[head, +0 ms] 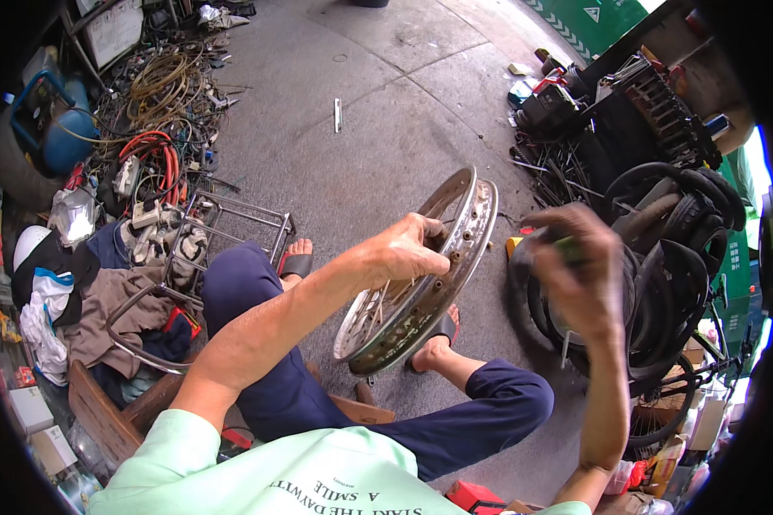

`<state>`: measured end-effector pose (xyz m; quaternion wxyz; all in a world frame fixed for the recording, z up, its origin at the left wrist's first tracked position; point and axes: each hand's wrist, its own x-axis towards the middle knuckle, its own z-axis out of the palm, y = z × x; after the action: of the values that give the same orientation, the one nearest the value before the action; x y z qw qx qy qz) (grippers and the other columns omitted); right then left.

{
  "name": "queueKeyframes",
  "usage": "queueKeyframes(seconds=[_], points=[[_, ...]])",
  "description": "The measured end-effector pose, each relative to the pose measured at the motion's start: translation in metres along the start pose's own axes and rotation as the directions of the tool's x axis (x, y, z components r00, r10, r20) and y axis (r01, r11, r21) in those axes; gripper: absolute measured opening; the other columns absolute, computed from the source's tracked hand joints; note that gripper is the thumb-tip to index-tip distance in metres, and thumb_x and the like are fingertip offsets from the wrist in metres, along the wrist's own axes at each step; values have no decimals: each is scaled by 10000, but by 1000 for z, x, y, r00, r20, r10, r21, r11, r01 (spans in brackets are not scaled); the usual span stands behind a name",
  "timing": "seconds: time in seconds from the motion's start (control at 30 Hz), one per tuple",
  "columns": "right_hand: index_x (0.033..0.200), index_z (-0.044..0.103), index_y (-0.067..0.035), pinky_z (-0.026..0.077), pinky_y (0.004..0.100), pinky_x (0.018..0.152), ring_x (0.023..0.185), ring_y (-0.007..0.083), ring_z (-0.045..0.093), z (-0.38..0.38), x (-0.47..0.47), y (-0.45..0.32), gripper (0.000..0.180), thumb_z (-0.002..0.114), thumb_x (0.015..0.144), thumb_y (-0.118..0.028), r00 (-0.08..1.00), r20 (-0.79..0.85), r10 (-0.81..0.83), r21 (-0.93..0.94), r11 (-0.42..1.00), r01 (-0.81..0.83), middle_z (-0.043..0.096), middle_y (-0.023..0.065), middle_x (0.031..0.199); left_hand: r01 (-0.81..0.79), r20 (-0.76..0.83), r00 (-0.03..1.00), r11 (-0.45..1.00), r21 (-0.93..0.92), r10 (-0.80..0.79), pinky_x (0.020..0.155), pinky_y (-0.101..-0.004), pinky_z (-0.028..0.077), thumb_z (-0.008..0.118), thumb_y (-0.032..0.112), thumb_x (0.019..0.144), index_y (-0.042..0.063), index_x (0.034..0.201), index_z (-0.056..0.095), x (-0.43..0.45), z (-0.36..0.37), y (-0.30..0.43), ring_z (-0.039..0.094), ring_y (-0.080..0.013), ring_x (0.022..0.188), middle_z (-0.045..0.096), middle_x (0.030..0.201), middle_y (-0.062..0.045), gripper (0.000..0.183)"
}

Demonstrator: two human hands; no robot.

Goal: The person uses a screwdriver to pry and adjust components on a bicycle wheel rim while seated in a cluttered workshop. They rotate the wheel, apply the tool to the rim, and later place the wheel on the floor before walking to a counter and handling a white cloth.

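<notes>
A worn spoked metal wheel rim point(420, 309) is held tilted on edge between my knees. My left hand point(409, 248) grips its upper near side, with the thumb on the outer face, where a row of nipple holes shows. Several thin spokes point(379, 302) show inside the rim below that hand. My right hand point(580, 264) is raised to the right of the rim, apart from it and blurred. Its fingers are curled, and whether anything lies between them cannot be made out. Behind it is a pile of black tyres point(660, 309).
To the left are a metal-framed stool point(235, 222), tangled hoses and cables point(161, 90), a blue air tank point(71, 135) and piled clothes point(113, 309). A heap of metal rods point(557, 164) lies at the right. A bicycle wheel point(660, 405) stands at lower right.
</notes>
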<state>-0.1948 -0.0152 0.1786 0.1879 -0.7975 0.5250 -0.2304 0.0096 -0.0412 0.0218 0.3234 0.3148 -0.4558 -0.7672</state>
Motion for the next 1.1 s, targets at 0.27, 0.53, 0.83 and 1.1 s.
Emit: queueKeyframes(seconds=[0.27, 0.53, 0.83, 1.1], points=[[878, 671, -5, 522, 445, 662, 753, 365, 647, 92, -9, 31, 161, 683, 861, -164, 990, 143, -18, -314, 947, 63, 598, 173, 876, 1, -12, 1000, 995, 103, 0, 668, -244, 476, 632, 33, 749, -29, 1051, 660, 4, 0, -3, 580, -93, 806, 660, 914, -41, 310], [954, 640, -1, 509, 445, 705, 799, 375, 632, 87, -4, 38, 185, 692, 784, -49, 976, 212, -47, -317, 942, 114, 599, 171, 905, -26, 27, 999, 990, 138, 22, 707, -248, 489, 644, 36, 779, -27, 1093, 632, 6, 0, -8, 595, -91, 824, 672, 932, -40, 321], [884, 583, -9, 503, 290, 583, 590, 173, 607, 78, -30, 73, 124, 688, 821, -25, 876, -482, -16, -20, 1000, 8, 635, 113, 712, 26, -85, 996, 955, 295, -1, 823, -270, 495, 651, 45, 797, -55, 1088, 660, -2, 2, 4, 628, -120, 861, 698, 947, -75, 307], [839, 630, 16, 539, 408, 685, 690, 316, 683, 280, -151, 217, 167, 695, 782, -126, 658, -394, 641, 315, 767, -559, 682, 193, 761, -121, -240, 947, 929, 350, 214, 678, -238, 500, 628, 151, 844, -9, 1000, 661, 15, 5, -1, 594, -72, 717, 657, 839, -26, 226]])
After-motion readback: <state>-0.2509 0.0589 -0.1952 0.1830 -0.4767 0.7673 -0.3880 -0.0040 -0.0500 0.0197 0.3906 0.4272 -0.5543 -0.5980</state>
